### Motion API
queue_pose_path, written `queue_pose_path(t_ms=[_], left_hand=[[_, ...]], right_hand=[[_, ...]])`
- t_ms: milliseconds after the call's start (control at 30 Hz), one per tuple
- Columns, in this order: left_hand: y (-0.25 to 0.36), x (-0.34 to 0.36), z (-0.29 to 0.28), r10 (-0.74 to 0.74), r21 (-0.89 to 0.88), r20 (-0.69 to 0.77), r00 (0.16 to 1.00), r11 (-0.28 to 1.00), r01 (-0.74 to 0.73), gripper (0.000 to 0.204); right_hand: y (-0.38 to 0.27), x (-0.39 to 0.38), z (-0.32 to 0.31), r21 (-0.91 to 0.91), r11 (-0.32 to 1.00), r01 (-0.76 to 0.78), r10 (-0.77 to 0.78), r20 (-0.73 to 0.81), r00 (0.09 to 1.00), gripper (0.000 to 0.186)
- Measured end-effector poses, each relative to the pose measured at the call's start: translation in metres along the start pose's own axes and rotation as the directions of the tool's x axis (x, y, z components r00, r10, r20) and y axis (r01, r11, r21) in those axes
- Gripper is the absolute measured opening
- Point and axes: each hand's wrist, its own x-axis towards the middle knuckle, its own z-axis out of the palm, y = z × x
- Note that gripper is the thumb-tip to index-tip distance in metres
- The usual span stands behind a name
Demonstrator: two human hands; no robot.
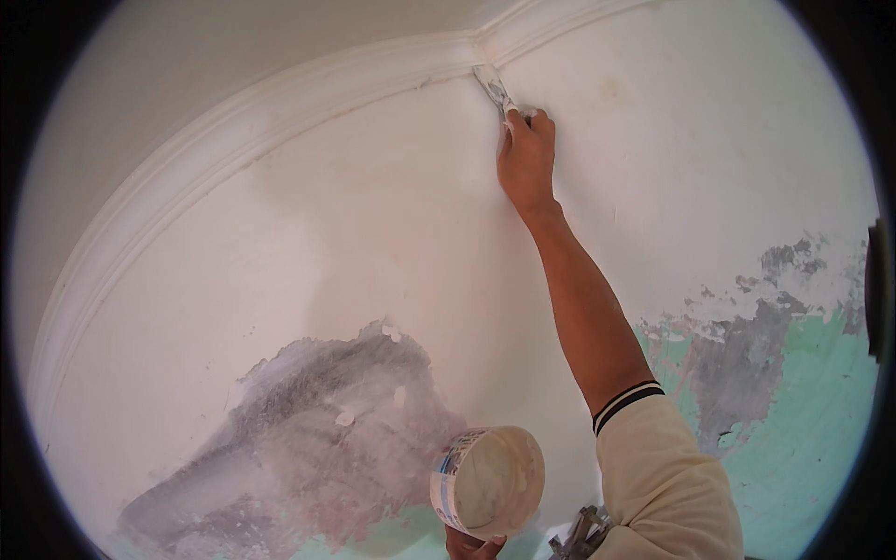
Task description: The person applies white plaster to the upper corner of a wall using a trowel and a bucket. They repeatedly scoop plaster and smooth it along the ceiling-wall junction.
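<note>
Reaching up high, my right hand [528, 161] is closed around the handle of a putty knife [490, 84] smeared with white. The blade's tip is at the lower edge of the white cornice [373, 61], by the corner where two walls meet. Low in the view, my left hand [474, 544] grips a round plastic tub [449, 485] from underneath; only part of its fingers shows. The tub is tilted toward me, and whitish paste [495, 481] coats its inside.
The white wall [392, 224] has a bare grey patch [317, 420] at lower left. On the right wall, green paint [803, 401] shows among grey, peeled areas. A dark metal object [583, 532] is beside my right sleeve. Something dark [875, 289] stands at the right rim.
</note>
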Motion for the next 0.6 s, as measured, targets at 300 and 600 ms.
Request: queue_pose_path(t_ms=[300, 600], left_hand=[[-0.004, 0.000, -0.002, -0.005, 0.044, -0.024, 1.000, 0.999, 0.006, 0.109], [-0.006, 0.000, -0.001, -0.026, 0.008, 0.001, 1.000, 1.000, 0.026, 0.109]], right_hand=[[-0.006, -0.006, -0.008, 0.093, 0.995, 0.021, -0.020, -0.013, 1.000, 0.026], [-0.005, -0.007, -0.011, 0.111, 0.991, 0.075, -0.076, 0.005, 0.997, 0.031]])
